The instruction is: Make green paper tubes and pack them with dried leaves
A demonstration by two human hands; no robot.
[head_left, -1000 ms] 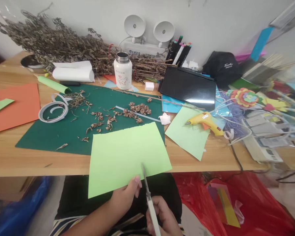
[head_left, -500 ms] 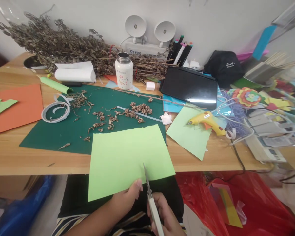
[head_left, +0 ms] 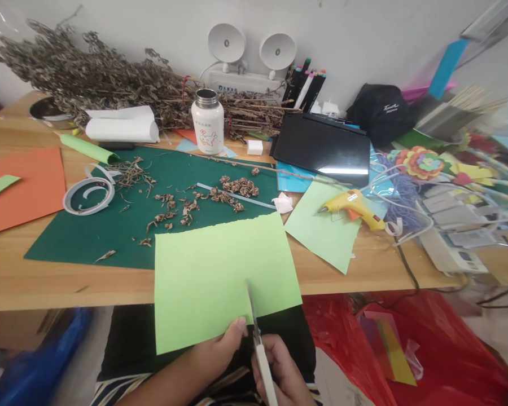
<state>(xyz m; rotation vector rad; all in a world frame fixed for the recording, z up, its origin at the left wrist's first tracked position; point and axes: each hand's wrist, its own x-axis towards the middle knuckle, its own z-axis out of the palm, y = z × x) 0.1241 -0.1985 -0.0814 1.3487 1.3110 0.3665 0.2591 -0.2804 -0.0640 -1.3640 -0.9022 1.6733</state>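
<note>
The left hand (head_left: 220,352) pinches the near edge of the green sheet (head_left: 220,276), thumb on top, the other fingers hidden beneath. The sheet is held in the air over the table (head_left: 46,276) edge and the lap. The right hand (head_left: 279,372) grips the scissors (head_left: 256,332), fingers curled around the white handle; the blades, nearly closed, bite into the sheet's near edge just right of the left thumb. Beyond lie a green mat (head_left: 88,237) and a yellow glue gun (head_left: 351,206).
</note>
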